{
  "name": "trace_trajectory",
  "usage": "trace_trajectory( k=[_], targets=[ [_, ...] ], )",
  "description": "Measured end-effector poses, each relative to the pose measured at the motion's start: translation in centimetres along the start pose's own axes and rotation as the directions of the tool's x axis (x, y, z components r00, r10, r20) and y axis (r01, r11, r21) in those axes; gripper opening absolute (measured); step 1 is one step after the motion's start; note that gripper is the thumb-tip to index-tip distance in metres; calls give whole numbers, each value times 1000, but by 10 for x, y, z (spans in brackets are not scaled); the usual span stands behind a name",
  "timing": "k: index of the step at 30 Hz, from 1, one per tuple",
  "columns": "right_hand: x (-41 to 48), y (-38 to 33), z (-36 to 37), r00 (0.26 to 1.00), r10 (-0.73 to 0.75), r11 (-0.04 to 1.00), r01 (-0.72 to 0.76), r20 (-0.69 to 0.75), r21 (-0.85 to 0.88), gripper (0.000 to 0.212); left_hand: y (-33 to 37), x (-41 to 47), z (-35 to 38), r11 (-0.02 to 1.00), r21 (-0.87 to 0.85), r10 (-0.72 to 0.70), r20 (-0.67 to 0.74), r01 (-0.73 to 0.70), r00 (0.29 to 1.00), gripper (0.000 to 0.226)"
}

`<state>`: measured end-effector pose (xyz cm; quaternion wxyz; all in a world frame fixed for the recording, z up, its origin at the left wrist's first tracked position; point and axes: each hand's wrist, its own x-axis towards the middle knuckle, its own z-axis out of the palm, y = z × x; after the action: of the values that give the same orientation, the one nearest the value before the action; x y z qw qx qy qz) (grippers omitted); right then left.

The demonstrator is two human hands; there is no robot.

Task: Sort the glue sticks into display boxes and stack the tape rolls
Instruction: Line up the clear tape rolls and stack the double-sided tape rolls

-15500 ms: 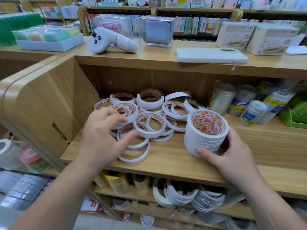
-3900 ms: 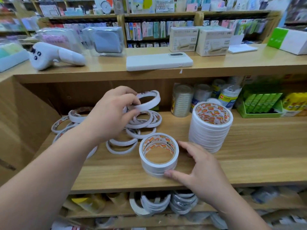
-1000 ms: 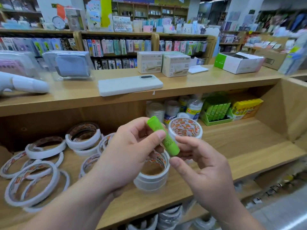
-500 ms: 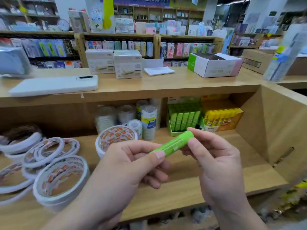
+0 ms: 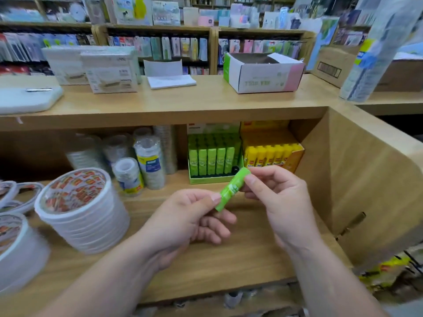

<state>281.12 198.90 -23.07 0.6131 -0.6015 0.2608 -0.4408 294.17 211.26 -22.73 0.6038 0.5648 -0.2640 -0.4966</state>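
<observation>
A green glue stick (image 5: 232, 189) is held tilted between both hands above the wooden shelf (image 5: 229, 259). My left hand (image 5: 190, 223) pinches its lower end and my right hand (image 5: 279, 202) pinches its upper end. Behind it stands a green display box (image 5: 210, 179) with upright green glue sticks and one empty slot at its front right. A yellow display box (image 5: 295, 156) of yellow glue sticks is beside it. A tall stack of white tape rolls (image 5: 84, 211) stands at left, a shorter stack (image 5: 16, 250) nearer the edge.
Wrapped clear tape rolls (image 5: 148, 163) stand behind the stacks. Loose tape rings (image 5: 20, 195) lie at far left. The shelf's wooden side wall (image 5: 366, 191) closes the right. On the counter above sit an open white box (image 5: 263, 74), small cartons (image 5: 109, 72) and a phone (image 5: 25, 99).
The view has swung right and closer to the display boxes. The glue stick, held by both hands throughout, has moved toward the green box.
</observation>
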Motion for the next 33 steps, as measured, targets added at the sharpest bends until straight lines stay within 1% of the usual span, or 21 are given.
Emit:
trace_trajectory(
  k=[2, 3, 5, 6, 7, 8, 9, 10, 11, 12, 13, 14, 16, 17, 18, 20, 23, 26, 28, 30, 33],
  targets=[
    [8, 2, -5, 1000, -3, 1000, 3, 17, -11, 7, -1, 6, 2, 998, -13, -53, 52, 53, 997, 35],
    [12, 3, -6, 1000, -4, 1000, 4, 21, -20, 7, -2, 10, 3, 998, -3, -64, 60, 64, 996, 35],
    [19, 5, -7, 1000, -14, 999, 15, 17, -46, 7, -5, 18, 4, 998, 38, -45, 11, 45, 999, 30],
    [22, 6, -8, 1000, -26, 997, 27, 8, -71, 7, -6, 23, 2, 992, 124, 11, -55, -4, 998, 27],
    [27, 7, -9, 999, -42, 994, 41, -9, -102, 8, -7, 29, -2, 957, 281, 117, -142, -73, 983, 22],
    [31, 8, -10, 998, -63, 990, 58, -29, -131, 8, -8, 34, -8, 867, 480, 267, -220, -135, 938, 18],
    [37, 9, -12, 995, -88, 984, 79, -53, -159, 9, -7, 37, -14, 735, 656, 430, -254, -172, 867, 14],
    [42, 9, -14, 990, -120, 975, 104, -74, -196, 9, -7, 39, -20, 603, 778, 553, -248, -176, 796, 15],
    [48, 9, -15, 983, -162, 959, 135, -90, -250, 9, -9, 42, -24, 499, 852, 623, -225, -159, 749, 20],
    [53, 9, -16, 973, -211, 933, 171, -95, -317, 8, -11, 46, -28, 427, 893, 653, -196, -142, 732, 26],
    [58, 7, -15, 960, -266, 895, 214, -84, -391, 7, -14, 51, -30, 375, 920, 654, -174, -115, 736, 29],
    [61, 6, -14, 944, -325, 844, 262, -58, -468, 6, -16, 54, -30, 338, 938, 627, -166, -74, 762, 32],
    [65, 6, -10, 901, -434, 711, 356, 21, -606, 7, -17, 58, -28, 277, 961, 518, -165, 18, 839, 37],
    [67, 8, -9, 879, -473, 644, 393, 63, -656, 8, -16, 58, -28, 246, 968, 473, -159, 44, 867, 39],
    [70, 11, -8, 860, -501, 587, 423, 100, -690, 9, -14, 57, -28, 222, 974, 451, -150, 52, 880, 40],
    [75, 17, -9, 841, -522, 527, 447, 140, -723, 11, -11, 55, -31, 195, 980, 454, -133, 47, 881, 39],
    [80, 21, -9, 848, -501, 488, 441, 173, -753, 18, -11, 55, -36, 185, 981, 471, -138, 56, 871, 35],
    [82, 23, -8, 860, -466, 471, 440, 209, -765, 19, -12, 57, -38, 230, 973, 519, -133, 12, 845, 23],
    [85, 25, -8, 867, -455, 486, 434, 204, -758, 18, -14, 59, -39, 250, 968, 544, -129, -14, 829, 18],
    [88, 26, -7, 871, -442, 505, 440, 215, -742, 16, -16, 60, -40, 250, 968, 569, -121, -30, 814, 16],
    [91, 24, -4, 842, -473, 449, 485, 260, -751, 11, -20, 60, -42, 226, 972, 609, -97, -56, 788, 15]
  ],
)
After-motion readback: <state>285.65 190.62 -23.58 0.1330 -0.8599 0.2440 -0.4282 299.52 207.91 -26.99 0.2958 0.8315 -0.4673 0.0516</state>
